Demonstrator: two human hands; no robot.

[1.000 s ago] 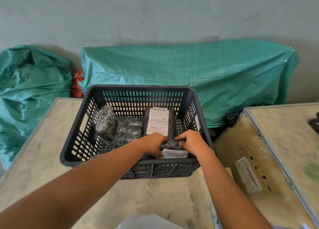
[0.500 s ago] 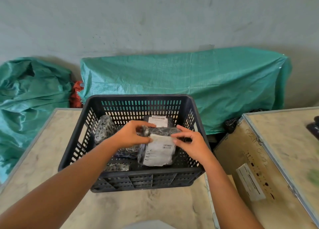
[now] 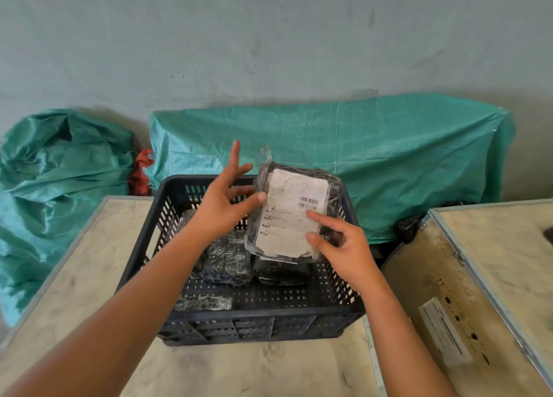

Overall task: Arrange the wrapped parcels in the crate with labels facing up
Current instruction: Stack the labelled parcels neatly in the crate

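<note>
The right hand (image 3: 344, 244) grips a wrapped parcel (image 3: 294, 214) above the far right of the crate (image 3: 254, 322), label toward the camera; the left hand (image 3: 223, 205), fingers spread wide, touches only its left edge. To do it well, I would lay it flat in the bare near-right floor, label up; the label's print is blurred, and a parcel beneath is partly hidden.

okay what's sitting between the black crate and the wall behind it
In the head view, a green tarp draped over something bulky fills the stretch between the black crate and the wall. What it covers is hidden.
</note>
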